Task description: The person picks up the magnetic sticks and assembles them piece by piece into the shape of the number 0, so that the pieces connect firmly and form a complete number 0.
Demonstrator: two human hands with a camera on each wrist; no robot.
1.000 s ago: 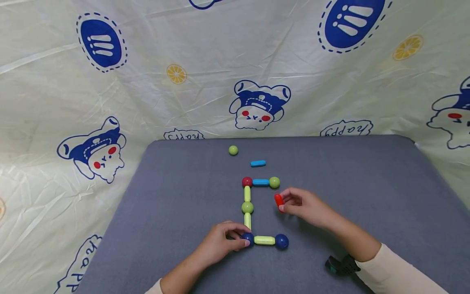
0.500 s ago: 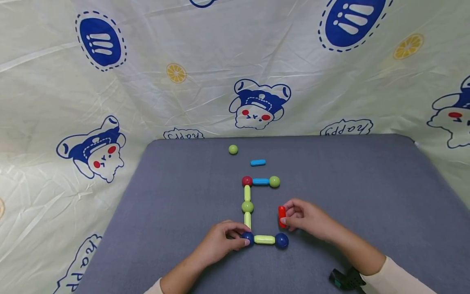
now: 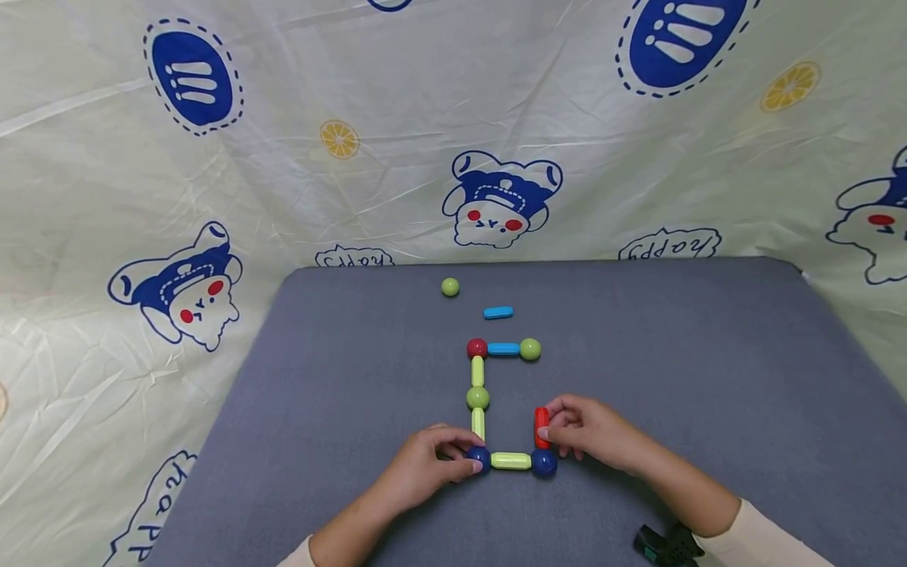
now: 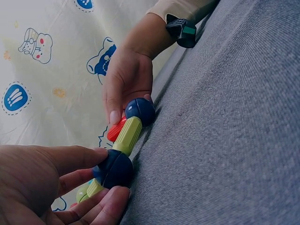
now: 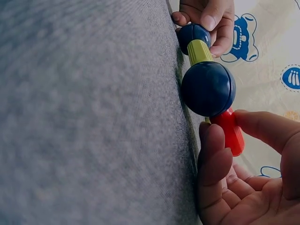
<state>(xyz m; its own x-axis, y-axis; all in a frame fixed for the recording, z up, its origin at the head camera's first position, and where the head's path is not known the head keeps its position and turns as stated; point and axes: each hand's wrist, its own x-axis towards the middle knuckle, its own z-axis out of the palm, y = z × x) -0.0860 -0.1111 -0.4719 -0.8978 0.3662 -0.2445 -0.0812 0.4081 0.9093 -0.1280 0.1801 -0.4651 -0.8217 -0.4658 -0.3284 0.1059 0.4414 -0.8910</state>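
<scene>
My right hand pinches a smooth red rod against a glossy blue ball — my left hand pinches another ball, lower centre.

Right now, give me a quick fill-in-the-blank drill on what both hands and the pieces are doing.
1. The right hand pinches a stick whose colour is ____.
2. The left hand holds the dark blue ball at the frame's near ____ corner.
3. The two dark blue balls are joined by a stick coloured ____.
4. Apart from the frame, beyond it on the grey mat, lie a green ball and a loose stick coloured ____.

Missing words: red; left; yellow-green; blue.
</scene>
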